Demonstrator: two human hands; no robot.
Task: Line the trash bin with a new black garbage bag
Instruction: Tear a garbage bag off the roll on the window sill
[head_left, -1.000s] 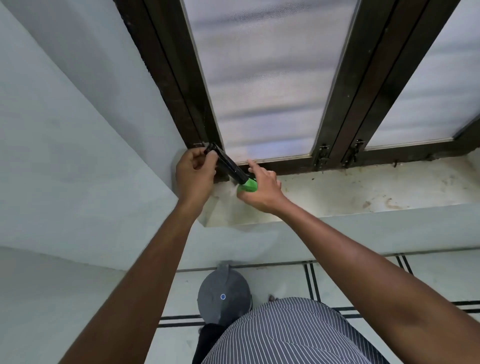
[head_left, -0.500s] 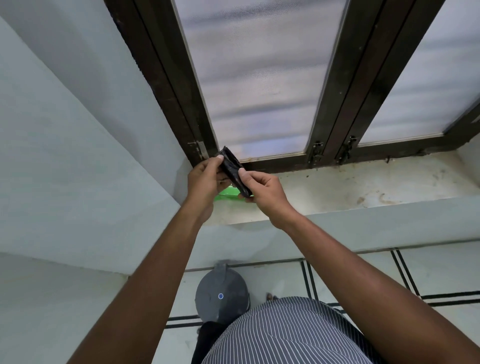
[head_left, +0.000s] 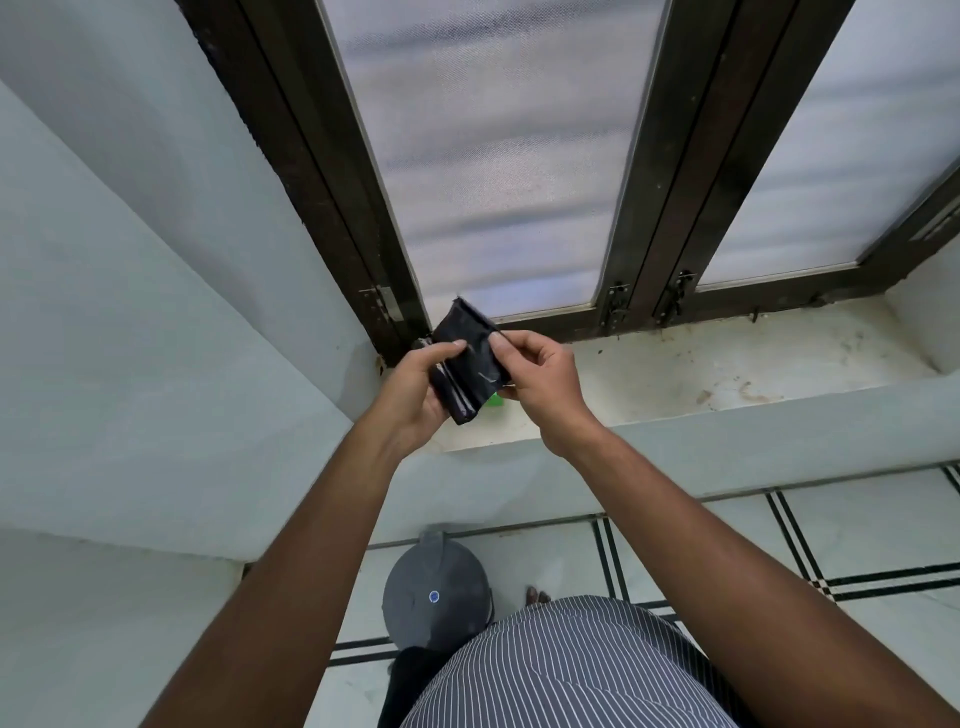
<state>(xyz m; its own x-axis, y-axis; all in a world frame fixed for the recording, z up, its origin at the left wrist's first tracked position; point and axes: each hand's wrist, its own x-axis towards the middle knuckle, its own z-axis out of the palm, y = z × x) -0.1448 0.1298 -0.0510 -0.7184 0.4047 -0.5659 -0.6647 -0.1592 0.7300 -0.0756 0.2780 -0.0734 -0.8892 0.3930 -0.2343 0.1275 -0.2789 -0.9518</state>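
Head view, both hands (head_left: 415, 384) (head_left: 540, 379) gripping folded bag (head_left: 467, 358)

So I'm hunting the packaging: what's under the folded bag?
A green scrap on the sill peeks past the bag. Both hands and the bag hide the rest.

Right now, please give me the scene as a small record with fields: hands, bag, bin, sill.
left hand: grips the folded black bag from below
right hand: pinches the bag's right edge
folded black bag: still folded, held over the window sill
trash bin: on the floor below, grey lid closed
window sill: stained; small green item partly hidden behind the bag
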